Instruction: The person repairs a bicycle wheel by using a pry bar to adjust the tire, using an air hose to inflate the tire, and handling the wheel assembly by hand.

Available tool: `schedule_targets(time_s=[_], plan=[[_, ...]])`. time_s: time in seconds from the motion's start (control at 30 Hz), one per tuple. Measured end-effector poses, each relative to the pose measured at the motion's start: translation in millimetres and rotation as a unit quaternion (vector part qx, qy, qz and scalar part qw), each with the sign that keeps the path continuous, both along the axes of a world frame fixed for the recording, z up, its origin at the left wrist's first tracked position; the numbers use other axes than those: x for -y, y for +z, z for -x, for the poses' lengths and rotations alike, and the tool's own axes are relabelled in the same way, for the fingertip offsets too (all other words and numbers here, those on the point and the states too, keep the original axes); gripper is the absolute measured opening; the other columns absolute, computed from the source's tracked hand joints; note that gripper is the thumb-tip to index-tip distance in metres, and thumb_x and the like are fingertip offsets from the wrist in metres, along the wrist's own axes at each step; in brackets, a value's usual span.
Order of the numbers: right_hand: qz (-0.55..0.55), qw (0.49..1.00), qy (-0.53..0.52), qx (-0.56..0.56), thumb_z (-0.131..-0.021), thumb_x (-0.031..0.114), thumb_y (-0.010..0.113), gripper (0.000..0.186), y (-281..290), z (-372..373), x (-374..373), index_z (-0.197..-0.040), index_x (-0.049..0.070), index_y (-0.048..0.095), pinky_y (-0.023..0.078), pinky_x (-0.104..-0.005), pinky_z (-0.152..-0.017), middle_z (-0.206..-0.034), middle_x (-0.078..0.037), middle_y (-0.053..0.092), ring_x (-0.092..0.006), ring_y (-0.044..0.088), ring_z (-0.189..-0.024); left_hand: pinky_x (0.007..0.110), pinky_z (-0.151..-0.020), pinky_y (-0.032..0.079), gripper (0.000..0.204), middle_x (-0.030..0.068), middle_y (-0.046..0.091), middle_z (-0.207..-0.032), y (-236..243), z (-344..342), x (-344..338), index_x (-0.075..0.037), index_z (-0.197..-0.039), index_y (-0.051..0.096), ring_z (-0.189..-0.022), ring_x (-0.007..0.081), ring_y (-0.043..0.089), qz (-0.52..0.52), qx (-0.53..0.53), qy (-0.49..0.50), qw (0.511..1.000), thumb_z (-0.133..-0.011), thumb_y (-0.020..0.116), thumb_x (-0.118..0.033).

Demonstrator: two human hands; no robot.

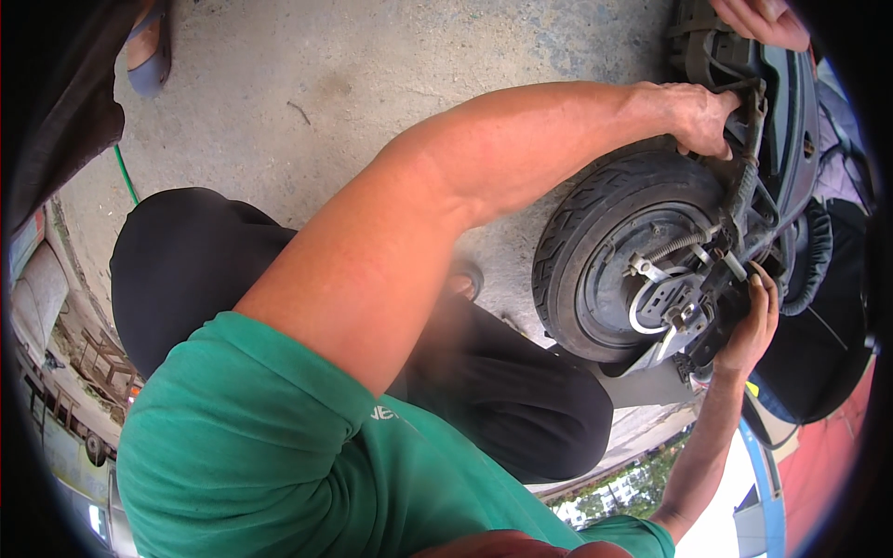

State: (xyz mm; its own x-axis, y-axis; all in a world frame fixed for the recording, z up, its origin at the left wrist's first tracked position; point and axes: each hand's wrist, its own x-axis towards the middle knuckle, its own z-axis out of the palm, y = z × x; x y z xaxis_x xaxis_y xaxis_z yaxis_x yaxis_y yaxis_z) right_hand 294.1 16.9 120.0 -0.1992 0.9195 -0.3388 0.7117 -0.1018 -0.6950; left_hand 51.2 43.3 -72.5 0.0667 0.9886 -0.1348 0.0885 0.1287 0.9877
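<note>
A scooter's wheel [572, 232] with a black treaded tyre stands at the right, its hub, axle nut and coil spring showing. My left hand [702, 116] is closed at the scooter's frame [758, 116] above the tyre, its fingertips partly hidden behind the metal. Below, my right hand [752, 325] grips the dark swingarm [721, 288] beside the axle, fingers bent over its edge and the thumb mostly hidden. Between the hands runs a dirty shock absorber [741, 195]. A silver brake lever [651, 270] sits by the hub.
Another person's hand [763, 20] rests on the scooter at the top right. A sandalled foot [149, 60] stands at the upper left on the concrete floor [391, 46]. My bent knee [558, 418] is near the tyre. A black seat [823, 316] lies to the right.
</note>
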Motion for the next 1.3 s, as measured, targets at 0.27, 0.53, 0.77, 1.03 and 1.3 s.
schedule_targets(time_s=[0.27, 0.53, 0.77, 1.03, 1.3], plan=[[-0.01, 1.0, 0.016, 0.001, -0.104, 0.019, 0.054, 0.029, 0.1, -4.2, -2.8, -0.121, -0.003, 0.063, 0.055, -0.0249, -0.079, -0.101, -0.008, 0.069, -0.013, 0.066, -0.088, 0.04, -0.089, 0.054, 0.081, 0.0151, 0.075, -0.083, 3.0, -2.3, 8.9, -0.005, -0.155, 0.034, -0.088, 0.0283, 0.074, -0.012, -0.022, 0.002, 1.0, -0.091, 0.069, -0.041], [-0.012, 1.0, 0.001, 0.01, -0.104, 0.02, 0.054, 0.029, -0.3, 4.7, 2.8, -0.12, -0.002, 0.063, 0.054, -0.0248, -0.078, -0.1, -0.007, 0.069, -0.0124, 0.066, -0.086, 0.039, -0.093, 0.055, 0.082, 0.0201, 0.073, -0.11, -0.6, -6.2, 4.7, -0.01, -0.156, 0.033, -0.091, 0.0288, 0.075, -0.083, -0.097, 0.092, 0.987, -0.09, 0.07, -0.041], [-0.041, 0.998, 0.024, 0.032, -0.103, 0.022, 0.056, 0.029, -1.4, 1.8, 0.0, -0.12, -0.001, 0.064, 0.054, -0.0241, -0.076, -0.098, -0.006, 0.068, -0.0117, 0.065, -0.083, 0.036, -0.081, 0.058, 0.075, 0.0157, 0.075, -0.102, 2.2, 15.5, 6.8, -0.009, -0.153, 0.043, -0.075, 0.0238, 0.074, -0.022, -0.034, 0.009, 0.999, -0.089, 0.07, -0.037], [-0.044, 0.998, -0.016, 0.038, -0.101, 0.025, 0.061, 0.027, -1.8, -1.5, -0.2, -0.119, 0.006, 0.066, 0.049, -0.0205, -0.063, -0.086, -0.001, 0.066, -0.0074, 0.062, -0.071, 0.03, -0.063, 0.053, 0.045, 0.0072, 0.072, -0.085, -26.0, 0.1, 66.7, -0.001, -0.132, 0.06, -0.064, 0.0126, 0.062, 0.089, 0.309, 0.182, 0.929, -0.094, 0.065, -0.024], [-0.029, 0.999, -0.03, 0.023, -0.1, 0.025, 0.062, 0.027, -2.6, 5.9, 1.6, -0.116, 0.004, 0.067, 0.047, -0.0221, -0.067, -0.088, 0.0, 0.063, -0.0078, 0.058, -0.075, 0.03, -0.065, 0.052, 0.037, 0.0076, 0.071, -0.088, -28.7, 18.7, 101.3, -0.002, -0.124, 0.065, -0.066, 0.0128, 0.06, 0.167, 0.295, 0.24, 0.91, -0.095, 0.062, -0.025]])
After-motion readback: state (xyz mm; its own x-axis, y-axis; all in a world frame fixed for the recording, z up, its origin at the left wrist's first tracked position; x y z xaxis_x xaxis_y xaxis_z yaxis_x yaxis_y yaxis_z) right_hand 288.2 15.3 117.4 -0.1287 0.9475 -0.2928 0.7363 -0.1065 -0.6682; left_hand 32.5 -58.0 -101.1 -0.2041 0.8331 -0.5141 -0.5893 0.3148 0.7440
